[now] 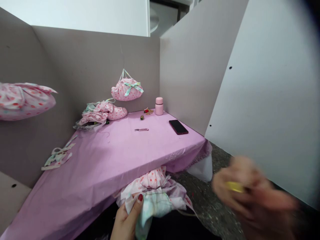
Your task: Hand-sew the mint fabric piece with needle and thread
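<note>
Gripping printed cloth point(155, 201) in your left hand point(127, 216) below the desk's near edge point(175, 163), your blurred right hand point(250, 190) clenches something yellow point(234, 187) well apart.

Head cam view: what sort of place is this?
Probably a small partitioned sewing or craft booth: grey panels surround a table covered in pink plastic sheeting, with thread snips on it and a pink polka-dot fabric pouch hanging above it.
</note>
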Available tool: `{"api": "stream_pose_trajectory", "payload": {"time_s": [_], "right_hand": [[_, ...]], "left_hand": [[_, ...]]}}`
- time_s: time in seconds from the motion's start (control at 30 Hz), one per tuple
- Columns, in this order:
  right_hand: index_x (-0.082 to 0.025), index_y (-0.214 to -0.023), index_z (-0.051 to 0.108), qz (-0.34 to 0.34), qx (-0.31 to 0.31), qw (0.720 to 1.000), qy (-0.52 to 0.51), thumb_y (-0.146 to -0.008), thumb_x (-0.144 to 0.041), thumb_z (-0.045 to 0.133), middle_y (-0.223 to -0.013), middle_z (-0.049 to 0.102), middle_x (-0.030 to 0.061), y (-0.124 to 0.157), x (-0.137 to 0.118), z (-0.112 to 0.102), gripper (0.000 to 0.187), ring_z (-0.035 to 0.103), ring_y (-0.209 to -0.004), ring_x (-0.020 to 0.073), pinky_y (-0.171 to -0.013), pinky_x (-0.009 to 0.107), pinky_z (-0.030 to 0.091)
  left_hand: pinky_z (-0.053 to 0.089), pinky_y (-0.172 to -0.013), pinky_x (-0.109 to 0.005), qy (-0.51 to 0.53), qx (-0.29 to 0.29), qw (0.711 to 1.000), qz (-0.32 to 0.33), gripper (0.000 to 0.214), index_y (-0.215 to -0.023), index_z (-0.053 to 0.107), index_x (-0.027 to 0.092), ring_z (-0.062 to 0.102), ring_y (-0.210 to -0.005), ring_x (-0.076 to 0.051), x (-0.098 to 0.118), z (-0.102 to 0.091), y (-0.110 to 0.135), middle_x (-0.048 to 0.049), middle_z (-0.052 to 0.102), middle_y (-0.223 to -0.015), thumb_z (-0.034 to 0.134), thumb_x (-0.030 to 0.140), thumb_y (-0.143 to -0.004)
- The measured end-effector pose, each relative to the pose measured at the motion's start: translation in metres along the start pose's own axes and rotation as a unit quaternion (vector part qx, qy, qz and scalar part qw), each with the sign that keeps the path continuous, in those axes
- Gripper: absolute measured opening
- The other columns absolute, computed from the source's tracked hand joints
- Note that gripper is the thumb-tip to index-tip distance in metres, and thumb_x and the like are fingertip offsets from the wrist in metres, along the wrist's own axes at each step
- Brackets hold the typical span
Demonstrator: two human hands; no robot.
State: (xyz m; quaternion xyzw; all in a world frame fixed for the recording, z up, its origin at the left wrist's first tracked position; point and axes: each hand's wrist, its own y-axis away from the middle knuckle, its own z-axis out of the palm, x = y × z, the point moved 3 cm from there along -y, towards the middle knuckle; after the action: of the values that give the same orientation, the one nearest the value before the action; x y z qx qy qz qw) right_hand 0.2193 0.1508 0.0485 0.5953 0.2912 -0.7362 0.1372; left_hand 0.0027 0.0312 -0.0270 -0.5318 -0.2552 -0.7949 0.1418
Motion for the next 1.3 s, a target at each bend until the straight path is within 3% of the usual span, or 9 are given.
{"api": "stream_pose_trajectory", "payload": {"time_s": [0.07,0.13,0.2,0.3,0.37,0.5,0.67,0.9,1.3], "right_hand": [[-0.022,-0.089,0.058,0.069,-0.087,0.994,-0.018,-0.07,-0.047,0.072,-0.051,0.035,-0.0097,-0.02,0.015,0.035,0.034,0.024,-0.036,0.0031,-0.034,0.017,0.017],[-0.017,-0.1,0.059,0.141,-0.171,0.975,-0.016,-0.074,-0.04,0.07,-0.054,0.034,-0.0096,-0.034,0.04,0.063,0.037,0.024,-0.041,0.0031,-0.039,0.017,0.018],[-0.012,-0.092,0.062,0.167,-0.225,0.96,0.024,-0.074,-0.04,0.068,-0.053,0.035,-0.0089,-0.04,0.065,0.079,0.033,0.025,-0.044,0.0039,-0.041,0.017,0.018],[-0.01,-0.07,0.059,0.146,-0.222,0.96,0.082,-0.077,-0.041,0.063,-0.054,0.038,-0.0059,-0.04,0.087,0.082,0.031,0.029,-0.048,0.0056,-0.044,0.019,0.021],[-0.011,-0.069,0.057,0.122,-0.205,0.964,0.115,-0.079,-0.039,0.06,-0.054,0.038,-0.0055,-0.038,0.088,0.079,0.03,0.029,-0.049,0.0066,-0.044,0.019,0.02],[-0.015,-0.082,0.054,0.026,-0.158,0.973,0.169,-0.089,-0.03,0.048,-0.066,0.046,-0.0026,-0.035,0.069,0.077,0.018,0.04,-0.059,0.0099,-0.052,0.02,0.03],[-0.016,-0.081,0.057,-0.059,-0.178,0.944,0.271,-0.092,-0.019,0.043,-0.072,0.055,-0.0004,-0.025,0.049,0.086,0.019,0.047,-0.065,0.011,-0.062,0.021,0.036],[-0.019,-0.094,0.069,-0.051,-0.207,0.929,0.302,-0.088,-0.011,0.05,-0.081,0.07,0.0009,-0.019,0.051,0.092,0.022,0.06,-0.07,0.0114,-0.066,0.019,0.04],[-0.023,-0.103,0.07,-0.056,-0.212,0.933,0.284,-0.087,-0.008,0.049,-0.086,0.073,0.0007,-0.018,0.048,0.091,0.03,0.064,-0.072,0.0114,-0.066,0.018,0.043]], "left_hand": [[0.048,-0.077,-0.035,0.014,-0.004,1.0,0.001,0.031,-0.083,0.073,0.014,0.065,-0.08,-0.028,0.0,0.002,0.001,-0.0084,0.076,-0.079,0.074,0.04,-0.067],[0.048,-0.077,-0.035,0.025,-0.014,1.0,0.005,0.029,-0.083,0.073,0.015,0.065,-0.08,-0.028,0.0,0.003,0.001,-0.0085,0.075,-0.081,0.075,0.039,-0.066],[0.048,-0.074,-0.034,0.028,-0.022,0.999,0.009,0.028,-0.081,0.074,0.014,0.065,-0.079,-0.027,0.001,0.003,0.001,-0.0084,0.075,-0.079,0.076,0.038,-0.065],[0.047,-0.067,-0.031,0.025,-0.01,1.0,-0.005,0.028,-0.08,0.073,0.014,0.065,-0.073,-0.025,-0.002,-0.003,0.0,-0.0069,0.074,-0.071,0.077,0.037,-0.066],[0.046,-0.069,-0.03,0.032,-0.004,0.999,-0.008,0.027,-0.081,0.073,0.014,0.065,-0.072,-0.024,-0.005,-0.006,-0.001,-0.0059,0.075,-0.07,0.076,0.037,-0.067],[0.046,-0.071,-0.031,0.052,-0.004,0.999,-0.016,0.027,-0.082,0.073,0.014,0.067,-0.074,-0.025,-0.009,-0.008,-0.002,-0.0065,0.076,-0.071,0.077,0.035,-0.067],[0.046,-0.08,-0.035,0.073,-0.013,0.997,-0.013,0.028,-0.086,0.073,0.013,0.067,-0.081,-0.028,-0.007,-0.005,-0.001,-0.0088,0.077,-0.082,0.076,0.034,-0.068],[0.048,-0.081,-0.038,0.059,-0.009,0.998,-0.006,0.027,-0.085,0.074,0.016,0.066,-0.083,-0.028,-0.007,-0.006,-0.001,-0.0076,0.077,-0.077,0.077,0.035,-0.066],[0.05,-0.075,-0.034,0.058,-0.01,0.998,-0.003,0.028,-0.086,0.075,0.016,0.067,-0.081,-0.028,-0.006,-0.006,-0.002,-0.0082,0.077,-0.075,0.077,0.035,-0.066]]}}
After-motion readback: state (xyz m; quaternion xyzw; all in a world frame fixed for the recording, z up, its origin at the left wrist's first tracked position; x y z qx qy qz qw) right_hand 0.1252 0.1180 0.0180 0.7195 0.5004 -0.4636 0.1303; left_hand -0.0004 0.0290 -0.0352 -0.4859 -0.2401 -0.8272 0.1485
